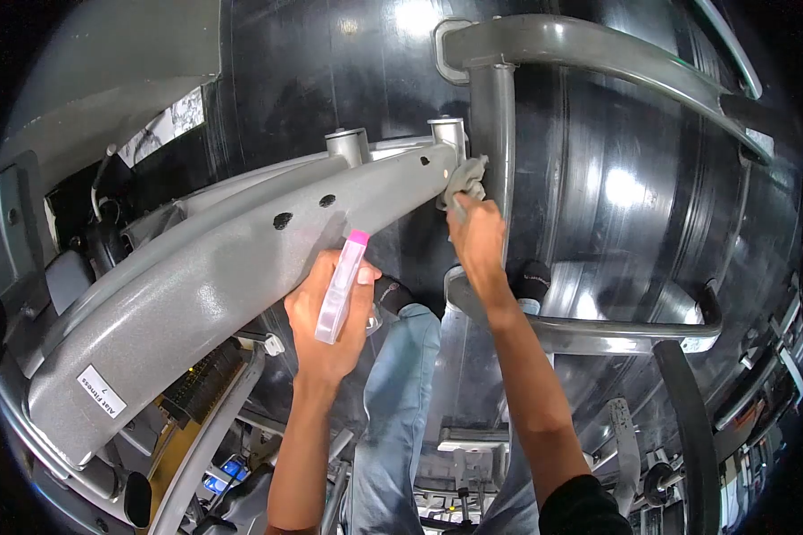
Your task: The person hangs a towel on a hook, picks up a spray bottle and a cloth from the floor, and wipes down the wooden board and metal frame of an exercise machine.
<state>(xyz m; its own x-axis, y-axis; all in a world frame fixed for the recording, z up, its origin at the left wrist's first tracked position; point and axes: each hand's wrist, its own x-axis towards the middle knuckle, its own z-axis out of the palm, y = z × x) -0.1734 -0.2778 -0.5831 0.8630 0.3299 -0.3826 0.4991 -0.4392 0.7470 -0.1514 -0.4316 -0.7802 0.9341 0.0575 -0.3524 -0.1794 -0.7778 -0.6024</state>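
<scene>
My left hand (332, 299) is closed around a spray bottle (341, 290) with a pink nozzle tip and a whitish, see-through trigger head; most of its body is hidden by the fingers. Pinched in my right hand (478, 234) is a pale grey cloth (466, 183), bunched up. The cloth lies against the far end of a long grey metal machine arm (232, 250), beside an upright grey post. A white label reading "Alat Fitness 7" (103, 390) is stuck on the near end of the arm, which also has several dark holes.
A curved grey tube frame (589, 40) crosses the dark, shiny floor (616, 143) ahead. Another bar (598, 334) runs low at the right. My jeans-clad legs (401, 383) stand between the frames, with more gym equipment behind and at the left.
</scene>
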